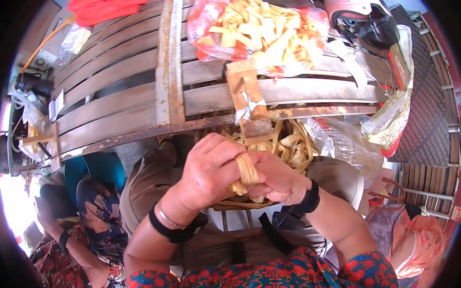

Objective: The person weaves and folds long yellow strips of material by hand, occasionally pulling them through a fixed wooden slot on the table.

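The folded strip (247, 169) is pale yellow-brown and flat like a ribbon, with fine lines running along it. It is bent over in a short, thick band, and its lower end looks crumpled. It is between the left hand (207, 171) and the right hand (281, 176), above the loose strips (295, 144) and near the bench (108, 122). Both hands are closed, their fingers curled on this strip; the part inside them is hidden.

Pink helmet (348, 0), bunched red cloth (101, 10)
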`<state>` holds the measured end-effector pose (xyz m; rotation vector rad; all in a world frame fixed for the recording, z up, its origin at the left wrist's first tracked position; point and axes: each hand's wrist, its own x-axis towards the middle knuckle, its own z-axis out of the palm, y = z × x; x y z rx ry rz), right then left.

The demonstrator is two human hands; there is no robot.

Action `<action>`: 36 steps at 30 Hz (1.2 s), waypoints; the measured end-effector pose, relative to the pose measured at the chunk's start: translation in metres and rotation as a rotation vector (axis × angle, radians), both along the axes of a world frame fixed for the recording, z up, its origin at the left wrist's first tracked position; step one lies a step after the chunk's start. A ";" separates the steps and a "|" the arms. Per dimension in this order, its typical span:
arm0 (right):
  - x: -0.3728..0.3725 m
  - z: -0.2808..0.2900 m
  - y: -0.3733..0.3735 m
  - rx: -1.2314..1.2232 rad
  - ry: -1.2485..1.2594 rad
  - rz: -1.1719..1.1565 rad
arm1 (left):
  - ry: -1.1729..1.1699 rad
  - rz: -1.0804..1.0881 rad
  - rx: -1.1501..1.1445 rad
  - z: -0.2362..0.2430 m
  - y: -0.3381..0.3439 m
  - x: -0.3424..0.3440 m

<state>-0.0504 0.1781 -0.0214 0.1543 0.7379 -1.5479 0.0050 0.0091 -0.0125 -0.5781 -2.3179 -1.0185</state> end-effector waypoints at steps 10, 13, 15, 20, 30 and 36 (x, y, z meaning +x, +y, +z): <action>-0.002 -0.001 0.000 0.293 1.561 -0.139 | -0.394 0.166 0.020 -0.007 0.001 0.011; 0.002 -0.001 -0.005 0.366 1.785 -0.017 | -0.412 0.078 0.007 -0.008 0.000 0.010; 0.001 -0.005 -0.006 0.440 1.876 0.033 | -0.376 0.016 0.055 -0.004 -0.003 0.008; 0.001 0.012 -0.005 0.219 0.695 -0.040 | -0.481 -0.089 0.973 0.006 -0.015 0.007; -0.014 0.005 0.008 0.041 0.458 0.009 | -0.957 -0.052 1.139 0.011 -0.022 0.004; -0.023 0.017 0.010 0.283 0.830 0.025 | -0.973 -0.054 1.360 0.006 -0.012 0.009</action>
